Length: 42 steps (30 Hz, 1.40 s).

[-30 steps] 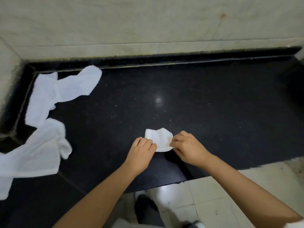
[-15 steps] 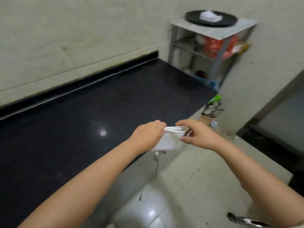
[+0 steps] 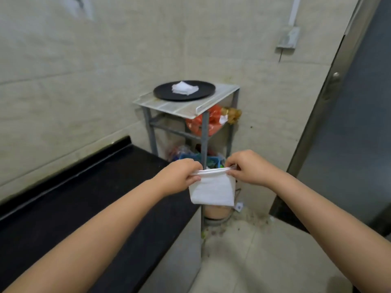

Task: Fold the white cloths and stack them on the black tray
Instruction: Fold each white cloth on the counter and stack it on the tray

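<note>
Head view, nearest items first: we note both forearms extended forward, with a folded white cloth (image 3: 212,190) held in the air between them. We record the left hand (image 3: 178,178) pinching the cloth's upper left corner, fingers curled round the folded edge, and the right hand (image 3: 246,167) pinching the upper right corner likewise. We observe the cloth hanging down flat from that top edge, clear of any surface, past the end of the black desk (image 3: 88,199) that runs along the left.

Beyond the hands we find a metal rack (image 3: 203,132) standing against the tiled wall, just beside the desk's far end. We see red and blue bags on its lower shelves, contents indistinct. On its top shelf we note the round black tray (image 3: 167,94), and on the tray a small stack of folded white cloths (image 3: 184,88), near its centre. To the right we record a grey door (image 3: 359,127).
</note>
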Tool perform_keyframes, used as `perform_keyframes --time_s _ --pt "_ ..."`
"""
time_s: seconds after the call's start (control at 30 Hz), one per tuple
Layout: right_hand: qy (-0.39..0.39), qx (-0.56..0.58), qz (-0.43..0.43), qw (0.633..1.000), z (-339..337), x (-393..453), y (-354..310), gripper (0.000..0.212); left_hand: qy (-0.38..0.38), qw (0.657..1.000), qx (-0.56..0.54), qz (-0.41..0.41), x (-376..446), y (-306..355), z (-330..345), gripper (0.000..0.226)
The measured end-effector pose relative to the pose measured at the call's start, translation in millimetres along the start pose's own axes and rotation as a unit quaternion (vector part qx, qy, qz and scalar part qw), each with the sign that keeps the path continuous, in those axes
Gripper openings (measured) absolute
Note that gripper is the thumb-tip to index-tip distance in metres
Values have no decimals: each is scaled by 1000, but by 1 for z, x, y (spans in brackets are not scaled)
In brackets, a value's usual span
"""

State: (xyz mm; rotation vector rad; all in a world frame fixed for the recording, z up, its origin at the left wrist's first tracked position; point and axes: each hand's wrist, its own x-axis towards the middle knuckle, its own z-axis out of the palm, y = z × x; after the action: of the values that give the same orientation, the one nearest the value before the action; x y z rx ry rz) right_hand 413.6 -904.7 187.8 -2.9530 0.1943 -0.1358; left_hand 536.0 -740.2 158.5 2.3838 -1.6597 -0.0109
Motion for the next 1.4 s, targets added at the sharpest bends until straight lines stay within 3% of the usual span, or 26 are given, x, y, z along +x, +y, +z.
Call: perform_keyframes --time_s 0.17,0.4,0.6,0.7,0.9,1.0,1.2,1.4 --pt "27 84 27 996 -55 108 68 14 76 996 -48 -14 130 -49 -40 22" --pt "53 168 36 984 -115 262 144 22 174 958 -205 -100 252 -110 -96 14" --pt "40 179 5 983 -134 395 191 33 210 941 -188 -187 346 -171 -109 13" --pt "33 177 -23 983 -134 467 208 22 232 929 -147 -250 391 -206 -115 16" --pt "100 199 -146 964 -114 607 230 17 354 856 -27 -375 462 -270 -121 24" --pt "111 221 -197 949 -75 651 246 18 328 852 21 -407 481 -293 -94 27" --pt "-28 115 -284 952 -3 675 285 27 157 882 59 -441 495 -304 -26 28" --pt "13 122 -323 938 -5 673 294 24 223 873 86 -424 494 -297 -20 27"
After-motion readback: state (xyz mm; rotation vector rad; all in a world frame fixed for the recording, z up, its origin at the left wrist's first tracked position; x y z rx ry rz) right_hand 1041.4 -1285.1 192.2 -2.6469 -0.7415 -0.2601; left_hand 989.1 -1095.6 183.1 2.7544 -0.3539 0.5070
